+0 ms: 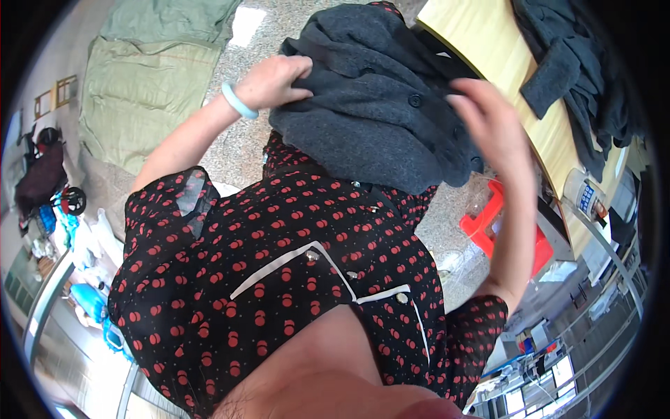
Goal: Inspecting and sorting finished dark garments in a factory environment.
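Observation:
A dark grey wool coat (363,133) with dark buttons lies bunched over my lap. My left hand (273,82), with a pale bangle on its wrist, is at the coat's left edge, its fingers bent and closed on the cloth. On the other side my right hand (492,129) hovers by the coat's right edge. Its fingers point inward and are slightly apart, with no cloth visibly gripped. A round button (414,100) shows on the coat between the two hands.
On the right stands a light wood table (481,42) with another dark grey garment (569,77) on it. A red plastic stool (486,216) is below the table. Pale green sacking (150,98) covers floor at the left. A clear container (583,192) sits near the table's edge.

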Demonstrator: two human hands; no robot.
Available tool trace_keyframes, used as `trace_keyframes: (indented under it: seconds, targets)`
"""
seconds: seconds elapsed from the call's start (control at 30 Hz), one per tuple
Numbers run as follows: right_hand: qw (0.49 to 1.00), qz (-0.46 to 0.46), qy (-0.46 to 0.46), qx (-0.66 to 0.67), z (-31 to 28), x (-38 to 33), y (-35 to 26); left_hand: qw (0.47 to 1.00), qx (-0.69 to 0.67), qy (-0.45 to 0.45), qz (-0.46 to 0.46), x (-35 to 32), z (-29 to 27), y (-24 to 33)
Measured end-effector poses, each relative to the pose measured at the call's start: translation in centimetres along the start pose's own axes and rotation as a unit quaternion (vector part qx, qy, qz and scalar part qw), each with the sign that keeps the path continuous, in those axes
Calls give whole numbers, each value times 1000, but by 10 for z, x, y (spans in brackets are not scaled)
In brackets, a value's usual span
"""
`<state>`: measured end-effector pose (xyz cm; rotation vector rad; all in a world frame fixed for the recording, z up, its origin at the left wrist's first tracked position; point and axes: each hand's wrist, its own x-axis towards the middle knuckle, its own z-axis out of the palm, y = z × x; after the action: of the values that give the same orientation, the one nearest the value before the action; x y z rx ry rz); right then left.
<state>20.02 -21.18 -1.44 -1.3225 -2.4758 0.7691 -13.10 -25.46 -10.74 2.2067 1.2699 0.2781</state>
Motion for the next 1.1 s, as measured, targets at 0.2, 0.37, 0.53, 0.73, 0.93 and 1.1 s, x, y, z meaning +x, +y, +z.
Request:
trace_keyframes:
  seconds: [0.2, 0.37, 0.53, 0.73, 0.93, 1.1]
  targets:
    - [995, -37, -59, 73, 82, 3, -18, 998, -35, -38, 26, -15, -2, 36]
    - [997, -60, 50, 11, 94, -4, -22, 984, -115, 28, -134, 1, 1, 12]
    - [999, -5, -31, 44, 108, 17, -9, 997, 32, 65, -39, 39, 3, 14]
    - [995, 17, -4, 93, 107, 28, -13, 997, 75, 26, 15, 63, 9, 11]
    - [994, -31, 54, 89, 118, 8, -26, 994, 71, -11, 86, 86, 6, 29]
    - [997, -56, 57, 20, 113, 12, -26, 994, -18, -101, 43, 98, 21, 27]
